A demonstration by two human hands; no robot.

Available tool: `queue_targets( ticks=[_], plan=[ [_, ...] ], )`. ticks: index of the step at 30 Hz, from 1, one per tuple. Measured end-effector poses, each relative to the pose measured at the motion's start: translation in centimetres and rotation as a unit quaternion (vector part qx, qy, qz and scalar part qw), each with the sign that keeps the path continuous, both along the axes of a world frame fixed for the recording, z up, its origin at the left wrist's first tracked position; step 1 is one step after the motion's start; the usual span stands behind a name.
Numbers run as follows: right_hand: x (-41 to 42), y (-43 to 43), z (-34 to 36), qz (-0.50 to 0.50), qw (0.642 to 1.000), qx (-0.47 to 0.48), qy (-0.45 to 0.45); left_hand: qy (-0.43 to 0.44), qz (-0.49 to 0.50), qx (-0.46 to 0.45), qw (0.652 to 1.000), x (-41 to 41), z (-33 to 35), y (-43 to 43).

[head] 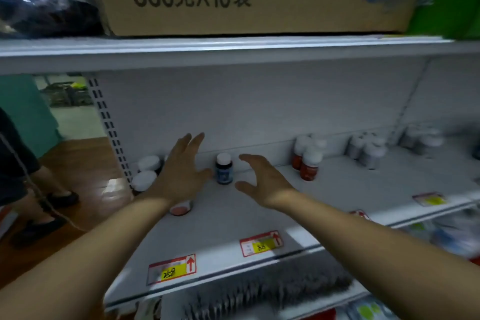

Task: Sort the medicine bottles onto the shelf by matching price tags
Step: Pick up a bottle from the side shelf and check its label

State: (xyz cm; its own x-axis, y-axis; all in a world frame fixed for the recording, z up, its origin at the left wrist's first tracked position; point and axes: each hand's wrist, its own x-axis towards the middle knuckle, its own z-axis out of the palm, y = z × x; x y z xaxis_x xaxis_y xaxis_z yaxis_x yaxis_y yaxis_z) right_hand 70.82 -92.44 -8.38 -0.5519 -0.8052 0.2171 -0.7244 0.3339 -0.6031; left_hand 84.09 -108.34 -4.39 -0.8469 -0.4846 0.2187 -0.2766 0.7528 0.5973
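Blue-labelled medicine bottle (224, 169), round, white-capped, upright between spread fingertips, left hand (181, 173) flat, right hand (262, 179) loosely curved, both empty, white metal shelf (337, 189).

a small blue-labelled, white-capped medicine bottle (224, 169) stands upright on the white metal shelf (337, 189), behind red-and-yellow price tags (171, 269) along its front.

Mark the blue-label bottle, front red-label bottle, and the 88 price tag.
blue-label bottle (224, 174), head view, on its label.
front red-label bottle (309, 171), head view, on its label.
88 price tag (261, 245), head view, yellow patch.
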Motion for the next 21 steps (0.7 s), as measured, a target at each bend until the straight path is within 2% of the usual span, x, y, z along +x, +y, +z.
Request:
queue_targets(
  ticks=[3, 7, 12, 21],
  plan=[
    [-1.8, 6.0, 1.2, -0.086, 0.996, 0.006, 0.034, -0.014, -0.066, -0.015, 0.998, -3.5, 0.4, 4.9],
    [-4.0, 15.4, 2.5, -0.177, 0.983, 0.041, 0.031, -0.037, -0.146, -0.014, 0.989, -7.9, 1.0, 12.9],
    [-6.9, 28.8, 4.6, -0.240, 0.967, 0.064, 0.057, -0.030, -0.230, -0.027, 0.972, -13.7, 2.3, 24.1],
    [-12.7, 53.3, 7.2, -0.372, 0.918, 0.116, 0.071, -0.050, -0.344, 0.012, 0.937, -24.9, 4.1, 47.8]
  ],
)
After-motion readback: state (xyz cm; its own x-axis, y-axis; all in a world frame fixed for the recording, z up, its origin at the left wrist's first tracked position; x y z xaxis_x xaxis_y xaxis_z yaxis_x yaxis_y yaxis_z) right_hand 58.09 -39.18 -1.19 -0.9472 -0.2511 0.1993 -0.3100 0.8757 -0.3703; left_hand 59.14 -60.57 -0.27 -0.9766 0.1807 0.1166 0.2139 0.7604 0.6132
